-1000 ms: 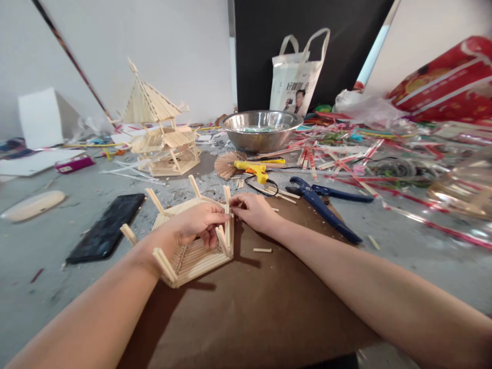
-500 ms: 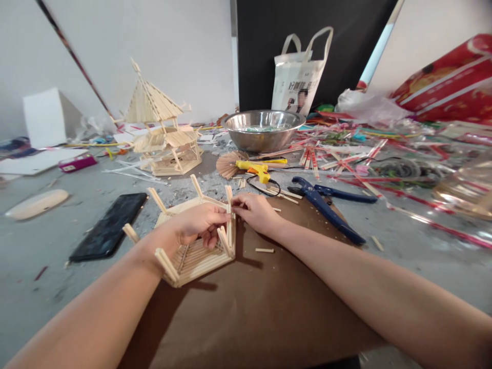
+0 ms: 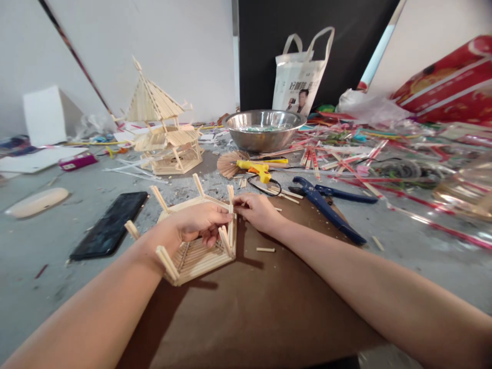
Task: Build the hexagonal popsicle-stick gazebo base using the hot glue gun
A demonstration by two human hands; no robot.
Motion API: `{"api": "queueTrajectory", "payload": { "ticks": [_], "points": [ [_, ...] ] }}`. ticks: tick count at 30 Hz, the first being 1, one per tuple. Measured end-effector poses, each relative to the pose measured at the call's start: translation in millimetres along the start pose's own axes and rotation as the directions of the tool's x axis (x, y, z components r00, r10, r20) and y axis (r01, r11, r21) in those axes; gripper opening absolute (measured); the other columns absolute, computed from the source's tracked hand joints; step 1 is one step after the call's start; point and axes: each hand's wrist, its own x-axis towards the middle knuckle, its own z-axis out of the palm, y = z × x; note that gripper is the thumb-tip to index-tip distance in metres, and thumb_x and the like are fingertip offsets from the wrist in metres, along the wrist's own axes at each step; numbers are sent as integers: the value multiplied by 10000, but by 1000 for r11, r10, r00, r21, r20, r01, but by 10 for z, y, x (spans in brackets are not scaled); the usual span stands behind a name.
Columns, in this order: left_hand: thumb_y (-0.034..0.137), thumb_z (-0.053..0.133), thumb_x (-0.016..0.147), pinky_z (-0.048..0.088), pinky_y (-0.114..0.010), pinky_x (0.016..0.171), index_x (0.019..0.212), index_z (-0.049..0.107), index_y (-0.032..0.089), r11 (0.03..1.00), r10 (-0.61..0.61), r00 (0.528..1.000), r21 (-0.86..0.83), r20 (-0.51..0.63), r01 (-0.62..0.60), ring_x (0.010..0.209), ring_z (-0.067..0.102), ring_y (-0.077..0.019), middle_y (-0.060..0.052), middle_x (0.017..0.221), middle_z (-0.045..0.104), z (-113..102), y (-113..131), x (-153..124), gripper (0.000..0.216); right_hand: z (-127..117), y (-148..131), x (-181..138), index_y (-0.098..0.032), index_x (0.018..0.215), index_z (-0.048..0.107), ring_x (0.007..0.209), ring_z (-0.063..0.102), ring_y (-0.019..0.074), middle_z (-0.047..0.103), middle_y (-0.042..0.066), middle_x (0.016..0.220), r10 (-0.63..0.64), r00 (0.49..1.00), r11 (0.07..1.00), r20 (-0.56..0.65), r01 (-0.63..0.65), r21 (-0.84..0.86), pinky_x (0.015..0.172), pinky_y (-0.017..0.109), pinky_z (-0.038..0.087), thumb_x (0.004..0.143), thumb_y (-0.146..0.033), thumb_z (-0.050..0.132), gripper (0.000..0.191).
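A hexagonal base of pale wooden sticks (image 3: 192, 259), with upright posts at its corners, sits on a brown sheet (image 3: 261, 302). My left hand (image 3: 198, 225) reaches over the base and pinches the upright post at its right corner. My right hand (image 3: 255, 211) is closed on the same post from the other side, fingertips meeting the left hand's. A short loose stick (image 3: 265, 249) lies on the brown sheet just right of the base.
A finished stick pagoda (image 3: 163, 128) stands behind. A black phone (image 3: 109, 225) lies at left. A yellow glue gun (image 3: 255, 170), blue cutters (image 3: 326, 205) and a steel bowl (image 3: 263, 129) sit beyond my hands. Red-wrapped sticks litter the right side; a white bag (image 3: 300, 77) leans on a black board.
Both hands keep their pinch on the post. The view has drifted slightly; nothing else has moved.
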Motion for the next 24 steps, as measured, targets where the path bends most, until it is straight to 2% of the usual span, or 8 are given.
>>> {"api": "queueTrajectory", "payload": {
  "ticks": [20, 24],
  "points": [
    [346, 486, 760, 255, -156, 266, 601, 485, 130, 999, 12, 1000, -32, 12, -12, 274, 428, -68, 7, 425, 534, -13, -21, 17, 268, -12, -8, -4, -135, 784, 631, 645, 526, 103, 618, 18, 706, -4, 1000, 1000, 27, 4, -11, 614, 201, 372, 700, -96, 503, 158],
    [350, 505, 750, 233, -150, 268, 596, 476, 130, 999, -2, 1000, -45, 5, 2, 264, 413, -62, 9, 399, 517, 9, 2, 6, 269, -44, -21, -25, -135, 793, 604, 610, 510, 86, 601, 11, 708, 11, 999, 999, 49, -13, 37, 596, 197, 377, 680, -78, 505, 161]
  ]
}}
